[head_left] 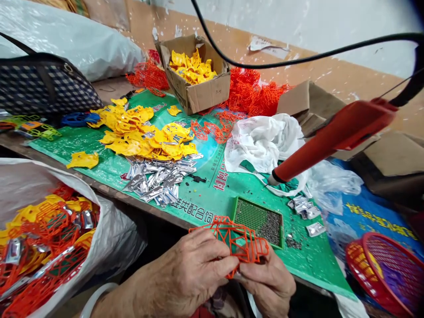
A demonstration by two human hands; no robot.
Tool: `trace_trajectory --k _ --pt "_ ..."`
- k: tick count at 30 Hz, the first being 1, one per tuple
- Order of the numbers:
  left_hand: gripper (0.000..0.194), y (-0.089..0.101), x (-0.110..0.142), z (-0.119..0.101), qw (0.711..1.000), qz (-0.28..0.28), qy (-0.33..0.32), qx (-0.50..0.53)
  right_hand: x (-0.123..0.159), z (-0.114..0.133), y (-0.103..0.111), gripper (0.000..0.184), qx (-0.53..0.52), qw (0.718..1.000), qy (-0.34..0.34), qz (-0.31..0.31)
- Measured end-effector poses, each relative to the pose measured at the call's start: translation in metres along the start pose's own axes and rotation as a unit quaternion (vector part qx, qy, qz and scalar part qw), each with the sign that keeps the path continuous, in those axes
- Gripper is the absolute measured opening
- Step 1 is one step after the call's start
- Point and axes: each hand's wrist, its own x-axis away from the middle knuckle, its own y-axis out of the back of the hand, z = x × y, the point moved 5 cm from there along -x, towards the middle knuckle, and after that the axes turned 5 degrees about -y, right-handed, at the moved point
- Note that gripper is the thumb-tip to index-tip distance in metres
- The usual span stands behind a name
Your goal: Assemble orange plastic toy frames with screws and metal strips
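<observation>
Both hands (188, 269) (270, 282) grip a latticed orange plastic frame (239, 236).

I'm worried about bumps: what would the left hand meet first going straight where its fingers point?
Past the orange frame it holds, the left hand would probably meet the right hand first, though depth is unclear.

Orange frame (239, 228); yellow pieces (145, 137); silver strips (159, 179); green sheet (314, 256); navy-and-white checked bag (26, 81).

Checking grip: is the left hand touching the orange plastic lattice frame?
Touching: the head view shows the left hand with thumb and fingers on the orange frame.
</observation>
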Motion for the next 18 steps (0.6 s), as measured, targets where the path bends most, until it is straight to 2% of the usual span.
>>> trace_trajectory --k 2,4,9,11,14,18 --pt "0.026 0.0 0.0 0.0 1.0 -0.003 -0.001 -0.001 -0.003 -0.001 0.0 0.016 0.0 0.997 -0.067 0.024" --pt "0.027 0.001 -0.001 0.0 1.0 -0.009 -0.003 -0.005 -0.006 -0.001 0.001 0.02 0.002 0.994 -0.104 0.035" --pt "0.025 0.0 -0.003 0.0 1.0 0.008 0.001 -0.014 -0.007 -0.007 0.003 0.024 0.027 0.993 -0.114 0.029" --pt "0.023 -0.001 -0.004 0.0 1.0 0.01 0.003 -0.021 -0.007 -0.008 0.002 0.019 0.035 0.997 -0.072 0.016" --pt "0.02 -0.002 -0.005 0.002 0.999 -0.005 0.001 -0.044 -0.009 -0.002 0.0 0.014 0.021 0.999 0.036 -0.015" --pt "0.022 -0.006 -0.002 0.009 0.995 -0.025 0.012 -0.094 -0.012 0.007 -0.011 0.032 0.138 0.984 0.108 0.025"
